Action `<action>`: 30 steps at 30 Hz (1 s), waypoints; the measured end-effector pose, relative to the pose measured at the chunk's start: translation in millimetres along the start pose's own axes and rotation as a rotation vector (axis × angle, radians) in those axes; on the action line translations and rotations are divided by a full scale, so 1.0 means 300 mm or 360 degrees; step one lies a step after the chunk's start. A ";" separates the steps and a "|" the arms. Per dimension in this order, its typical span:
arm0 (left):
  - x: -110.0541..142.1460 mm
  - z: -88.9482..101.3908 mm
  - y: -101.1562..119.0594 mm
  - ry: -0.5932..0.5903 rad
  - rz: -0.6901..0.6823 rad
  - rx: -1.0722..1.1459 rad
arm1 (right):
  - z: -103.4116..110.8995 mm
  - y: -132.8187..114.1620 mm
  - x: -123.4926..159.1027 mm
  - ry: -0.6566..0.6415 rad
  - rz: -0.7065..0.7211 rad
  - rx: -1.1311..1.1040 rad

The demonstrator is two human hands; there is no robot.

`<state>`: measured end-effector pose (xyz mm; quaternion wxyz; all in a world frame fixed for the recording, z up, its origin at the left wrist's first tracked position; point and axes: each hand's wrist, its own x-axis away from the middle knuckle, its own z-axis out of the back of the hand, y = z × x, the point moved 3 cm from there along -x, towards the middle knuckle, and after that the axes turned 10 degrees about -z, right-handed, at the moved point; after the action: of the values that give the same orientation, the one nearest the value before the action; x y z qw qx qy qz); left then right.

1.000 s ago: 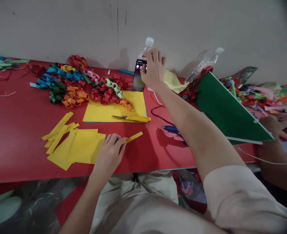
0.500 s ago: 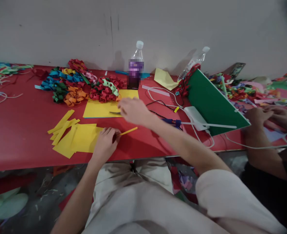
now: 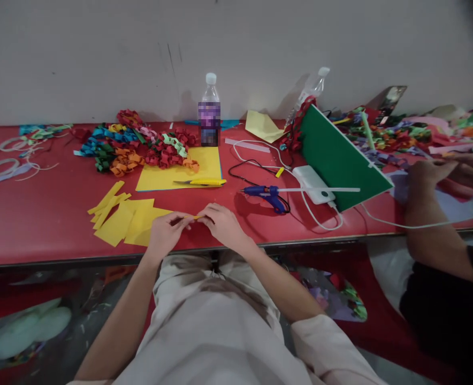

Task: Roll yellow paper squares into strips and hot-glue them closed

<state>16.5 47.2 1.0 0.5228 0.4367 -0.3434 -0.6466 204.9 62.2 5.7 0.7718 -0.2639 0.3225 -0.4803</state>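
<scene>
My left hand (image 3: 166, 232) and my right hand (image 3: 222, 223) meet near the table's front edge. Between their fingertips is a narrow yellow paper strip (image 3: 196, 217), pinched from both sides and mostly covered by the fingers. Several yellow paper pieces (image 3: 142, 224) lie left of and partly under my left hand, with thinner strips (image 3: 110, 200) beyond. A yellow utility knife (image 3: 204, 183) rests on the yellow sheet (image 3: 160, 176) beyond my hands. To the right, a blue glue gun (image 3: 264, 195) with a long glue stick lies on the table.
Coloured paper chains (image 3: 140, 147) are heaped at the back left, beside a bottle (image 3: 210, 112). Right of the glue gun, a green board (image 3: 336, 155) leans over a white power bank (image 3: 312, 184) and cables. Another person's hands (image 3: 433, 174) work at the far right.
My right hand has let go of the utility knife on the yellow sheet and come back to my left hand. Both hands now hold the yellow strip. The view has shifted slightly.
</scene>
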 end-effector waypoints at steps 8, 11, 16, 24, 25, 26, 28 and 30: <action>0.014 0.014 -0.003 0.0083 0.0106 0.0112 | 0.035 0.062 0.035 0.0089 -0.0381 -0.0499; 0.019 0.020 -0.017 0.0177 0.0190 0.0221 | 0.035 0.062 0.038 -0.0026 -0.0340 -0.0601; 0.017 0.026 -0.036 0.0376 0.0194 0.0347 | 0.027 0.084 0.039 0.0016 -0.0554 -0.0849; 0.017 0.013 -0.035 0.0295 0.0034 0.0465 | 0.021 0.090 0.049 0.0031 -0.0482 -0.0817; 0.016 0.008 -0.033 0.0232 0.0016 0.0473 | 0.024 0.087 0.050 0.0010 -0.0472 -0.0794; 0.016 0.003 -0.031 0.0170 0.0009 0.0473 | 0.028 0.084 0.051 -0.0004 -0.0479 -0.0768; 0.016 -0.005 -0.034 0.0090 0.0023 0.0458 | 0.034 0.078 0.052 -0.0029 -0.0530 -0.0727; 0.019 -0.011 -0.041 0.0073 0.0022 0.0461 | 0.037 0.074 0.053 -0.0038 -0.0607 -0.0732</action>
<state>14.5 44.3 -12.5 0.4665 0.5199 -0.4239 -0.5765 231.2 57.5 -7.0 0.5913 -0.4934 0.3583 -0.5278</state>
